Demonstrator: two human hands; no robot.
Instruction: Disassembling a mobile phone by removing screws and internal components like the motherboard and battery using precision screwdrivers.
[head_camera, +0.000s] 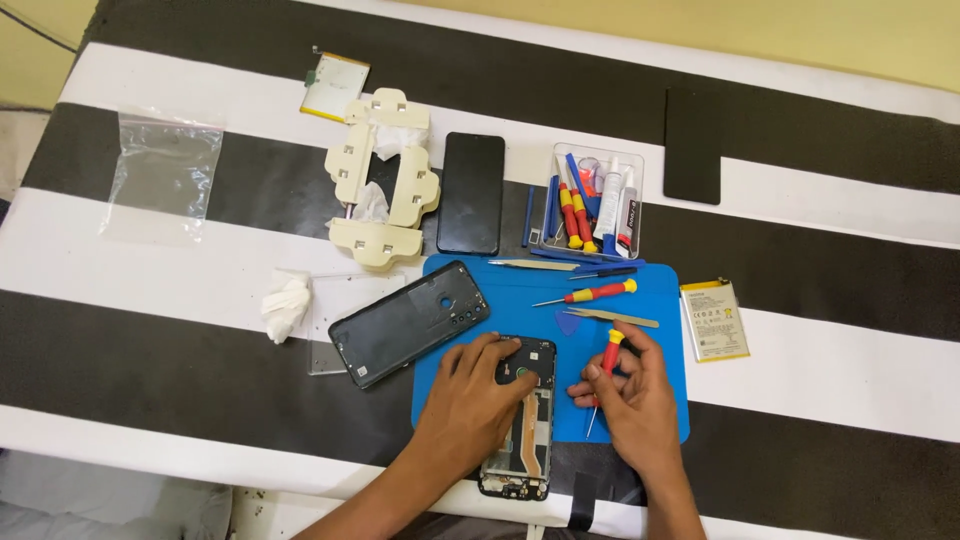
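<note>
Two hands work on an open phone (522, 425) lying on the blue mat (655, 400). The left hand (470, 405) presses flat on it, fingers spread. The right hand (635, 400) pinches a red screwdriver (606, 365). The back cover (410, 322) is already off — the inside parts remain in place.

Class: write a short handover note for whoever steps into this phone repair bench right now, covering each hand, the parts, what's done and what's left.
Left hand: resting on the opened phone, fingers at its top end.
Right hand: grip on a red screwdriver, tip down, beside the phone.
Both sit over the blue mat.
Done: back cover is off, lying left of the phone; a battery lies right of the mat.
Left: the phone's insides remain exposed; cover not refitted.
</note>
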